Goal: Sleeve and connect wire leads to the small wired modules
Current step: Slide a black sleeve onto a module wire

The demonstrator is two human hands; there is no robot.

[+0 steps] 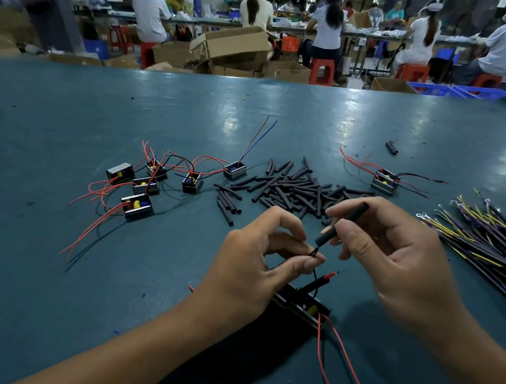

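A small black module (301, 304) with a yellow part lies on the green table just below my hands. Its thin black lead (313, 270) rises from it, and my left hand (253, 259) pinches that lead near the tip between thumb and forefinger. My right hand (399, 250) pinches a black sleeve tube (341, 223), tilted, with its lower end right at the lead's tip. A short red lead end (330, 274) sticks out to the right of the module. Long red wires (345, 371) trail from the module toward the table's near edge.
A loose pile of black sleeve tubes (292, 188) lies beyond my hands. Several modules with red leads (145, 185) sit to the left, one more module (385, 181) at the back right. A bundle of dark and yellow wires (500, 246) lies on the right. People work at benches behind.
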